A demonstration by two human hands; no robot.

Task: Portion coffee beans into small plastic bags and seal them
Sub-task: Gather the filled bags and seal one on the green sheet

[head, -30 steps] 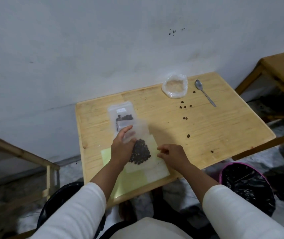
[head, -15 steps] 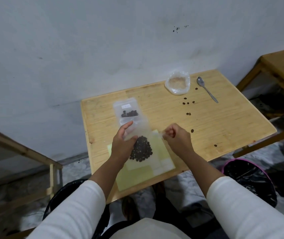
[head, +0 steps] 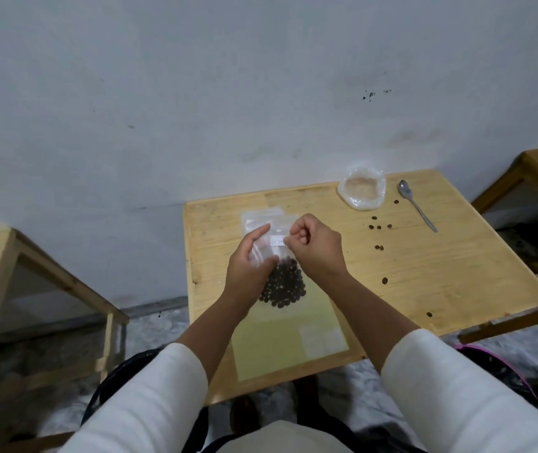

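Note:
A small clear plastic bag (head: 285, 282) with a dark clump of coffee beans in its lower half lies on the wooden table (head: 424, 273). My left hand (head: 249, 266) holds the bag's left side between thumb and fingers. My right hand (head: 315, 246), fingers curled, pinches a small white label (head: 277, 240) at the bag's upper part. Behind my hands lies another clear bag (head: 261, 217), mostly hidden.
A yellow-green sheet (head: 277, 348) with white labels lies at the table's near edge. An open plastic bag (head: 361, 189) and a metal spoon (head: 416, 204) sit at the far right, with loose beans (head: 379, 247) scattered below. Wooden furniture stands on both sides; a bin (head: 502, 371) at lower right.
My right hand rose from the sheet near the table's front edge and moved left to the bag's top with a white label. My left hand stayed on the bag.

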